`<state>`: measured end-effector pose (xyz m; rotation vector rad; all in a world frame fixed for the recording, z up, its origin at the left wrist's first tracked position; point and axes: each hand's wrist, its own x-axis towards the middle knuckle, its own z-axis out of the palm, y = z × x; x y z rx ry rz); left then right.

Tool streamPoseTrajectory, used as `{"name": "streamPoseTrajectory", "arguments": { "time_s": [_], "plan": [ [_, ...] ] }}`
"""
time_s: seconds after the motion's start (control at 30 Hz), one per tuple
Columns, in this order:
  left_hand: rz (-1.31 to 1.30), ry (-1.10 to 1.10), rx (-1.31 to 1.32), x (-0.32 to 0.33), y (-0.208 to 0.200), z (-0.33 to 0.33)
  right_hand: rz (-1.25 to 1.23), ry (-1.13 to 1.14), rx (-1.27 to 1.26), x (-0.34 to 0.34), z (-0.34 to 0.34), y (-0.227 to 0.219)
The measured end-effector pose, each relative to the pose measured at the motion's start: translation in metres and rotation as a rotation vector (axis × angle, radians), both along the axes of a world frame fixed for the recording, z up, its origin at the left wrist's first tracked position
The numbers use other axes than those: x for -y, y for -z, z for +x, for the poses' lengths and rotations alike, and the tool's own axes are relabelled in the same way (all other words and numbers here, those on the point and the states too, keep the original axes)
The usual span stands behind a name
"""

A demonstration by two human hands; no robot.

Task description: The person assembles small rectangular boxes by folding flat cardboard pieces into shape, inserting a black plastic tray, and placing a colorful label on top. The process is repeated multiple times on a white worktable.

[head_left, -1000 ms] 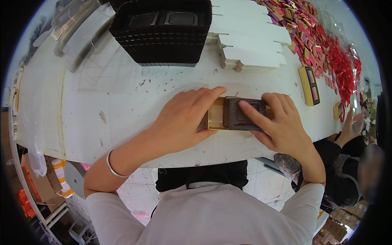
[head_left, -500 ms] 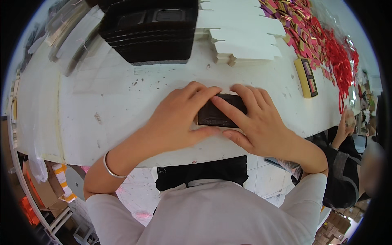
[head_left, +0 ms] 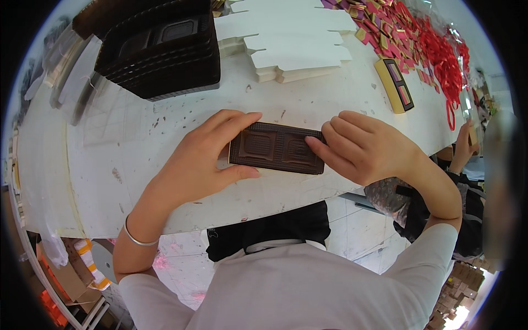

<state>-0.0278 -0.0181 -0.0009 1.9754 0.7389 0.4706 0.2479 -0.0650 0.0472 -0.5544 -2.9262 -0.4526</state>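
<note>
In front of me on the table lies a dark brown plastic tray with two square hollows, and a thin gold edge shows along its rim. My left hand grips its left end, fingers at the far edge and thumb at the near edge. At the other end my right hand has its fingers curled against the corner. One fingertip rests on the rim of the right-hand hollow. The right palm is turned away, so the inside of that hand is hidden.
A tall stack of black trays stands at the far left of the white table. Beside it lie flat white card blanks. Farther right are a yellow box, loose pink and gold pieces and red ribbons. Another person's hand shows at far right.
My hands have drawn apart, baring the tray between them. The left has moved to its left end, and the right has curled at its right end. The whole view has shifted.
</note>
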Motion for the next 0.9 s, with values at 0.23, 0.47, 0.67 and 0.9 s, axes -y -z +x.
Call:
{"name": "streamPoseTrajectory", "arguments": {
  "time_s": [0.23,0.47,0.67,0.9],
  "plan": [
    [0.053,-0.01,-0.001,0.0,0.002,-0.002,0.116,-0.055,0.118,0.002,-0.004,0.002],
    [0.007,-0.008,0.004,-0.003,0.001,-0.001,-0.003,0.088,0.238,0.008,-0.005,0.005],
    [0.263,-0.02,-0.05,0.001,0.005,0.003,-0.347,0.311,0.03,0.038,-0.007,0.036],
    [0.381,-0.061,-0.106,0.008,0.008,0.004,-0.303,0.396,-0.451,-0.002,0.034,0.034]
  ]
}}
